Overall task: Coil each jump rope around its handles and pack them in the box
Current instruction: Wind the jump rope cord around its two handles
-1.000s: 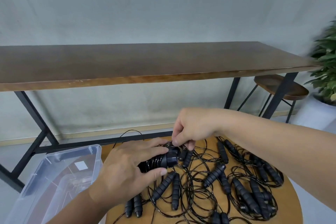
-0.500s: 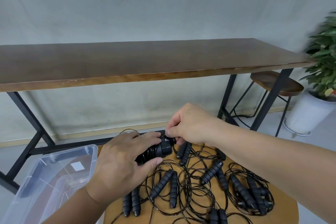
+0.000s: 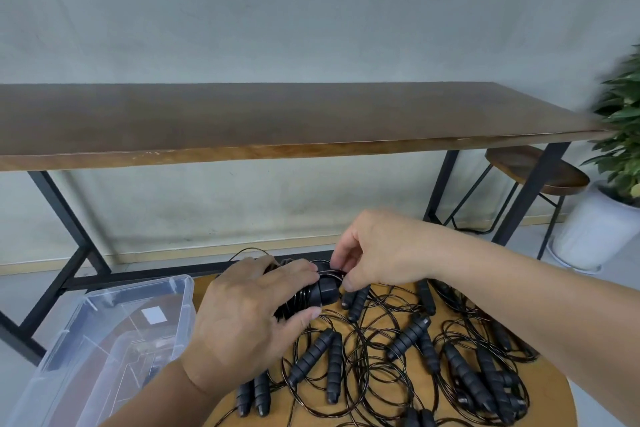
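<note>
Wrapped handles [image 3: 317,293] were gripped by the left hand [image 3: 249,326] above the round table [image 3: 554,388], cord pinched by the right hand [image 3: 377,253]; a slackened pinch risked unwinding among the loose ropes [image 3: 398,354], box [image 3: 104,340] alongside.

2 hands [image 3: 249,322] – 1 clear box [image 3: 104,350], 1 stool [image 3: 536,170], 1 potted plant [image 3: 623,135]; rope handles too tangled to count.

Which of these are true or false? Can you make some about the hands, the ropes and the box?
1. The left hand holds a coiled rope. True.
2. The right hand lies flat on the table. False: it pinches the cord at the coil's end.
3. The box is full of ropes. False: none shows inside.
4. Loose ropes lie on the round table. True.
</note>
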